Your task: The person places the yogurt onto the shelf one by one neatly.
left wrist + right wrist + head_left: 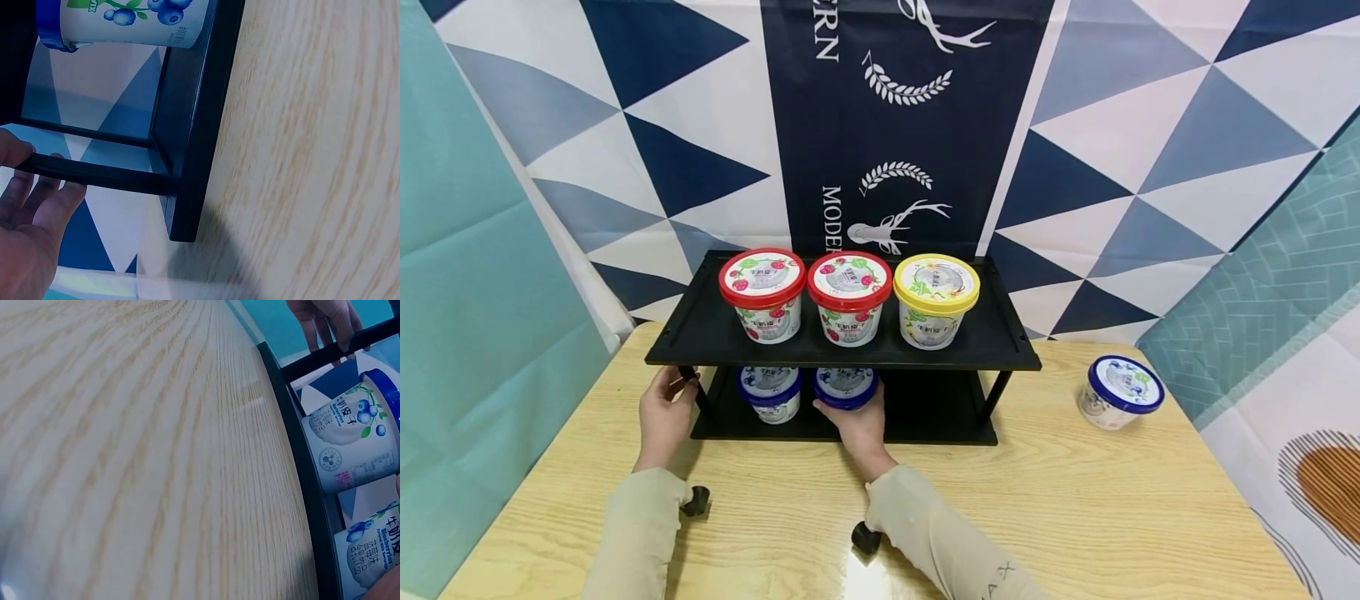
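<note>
My left hand [664, 417] holds the front left post [100, 173] of a black two-tier shelf [850, 357], thumb on one side and fingers on the other in the left wrist view. On the lower tier, my right hand [861, 423] grips a blue-lidded blueberry tub [846, 385] from its right side. The right wrist view shows that tub's printed side [372, 553] upright close over the tier, with fingertips at the frame's edge. Just left of it stands a second blue-lidded blueberry tub [771, 396].
Two red-lidded tubs [763, 279] and a yellow-lidded tub [936, 283] stand in a row on the upper tier. Another blue-lidded tub [1120, 392] is on the wooden table [1075, 517], right of the shelf. Patterned cloth [700, 100] hangs behind.
</note>
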### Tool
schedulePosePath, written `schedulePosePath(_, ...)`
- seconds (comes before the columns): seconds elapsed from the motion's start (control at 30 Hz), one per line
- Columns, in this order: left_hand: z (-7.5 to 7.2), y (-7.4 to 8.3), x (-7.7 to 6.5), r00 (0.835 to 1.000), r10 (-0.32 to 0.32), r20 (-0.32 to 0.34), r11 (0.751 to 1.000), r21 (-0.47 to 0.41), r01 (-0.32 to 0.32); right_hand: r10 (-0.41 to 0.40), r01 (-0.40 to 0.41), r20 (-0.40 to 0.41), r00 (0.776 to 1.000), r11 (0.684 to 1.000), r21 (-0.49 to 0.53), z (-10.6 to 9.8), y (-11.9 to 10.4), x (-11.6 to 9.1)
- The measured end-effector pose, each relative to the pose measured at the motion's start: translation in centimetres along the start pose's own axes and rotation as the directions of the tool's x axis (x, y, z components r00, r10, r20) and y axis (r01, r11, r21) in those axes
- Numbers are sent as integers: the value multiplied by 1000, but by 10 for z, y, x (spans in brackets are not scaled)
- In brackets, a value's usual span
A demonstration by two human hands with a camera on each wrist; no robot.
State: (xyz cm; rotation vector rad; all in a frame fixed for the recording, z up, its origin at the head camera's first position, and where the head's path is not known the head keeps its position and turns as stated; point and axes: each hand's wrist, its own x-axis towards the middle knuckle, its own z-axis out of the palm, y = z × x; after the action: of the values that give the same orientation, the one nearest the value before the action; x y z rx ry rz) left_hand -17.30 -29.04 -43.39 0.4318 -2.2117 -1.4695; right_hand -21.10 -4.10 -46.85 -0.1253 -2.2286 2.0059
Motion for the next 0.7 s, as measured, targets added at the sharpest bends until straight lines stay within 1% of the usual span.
schedulePosePath(0.13,1,-1,0,1000,2,-9,1000,-5,-2,10,-10,1,1000,1000,7,0,0,0)
schedulePosePath(0.33,1,-1,0,1000,2,-11,1000,-14,-2,39,-39,2,999,999,-11,0,0,1)
schedulePosePath(0.53,2,-1,1,1000,3,-21,1000,-14,-3,30,-30,-2,1000,999,-23,0,0,1)
schedulePosePath(0.7,2,-1,1,1000,-8,-24,1000,3,8,13,-13,-12,1000,1000,-16,1,1,-1)
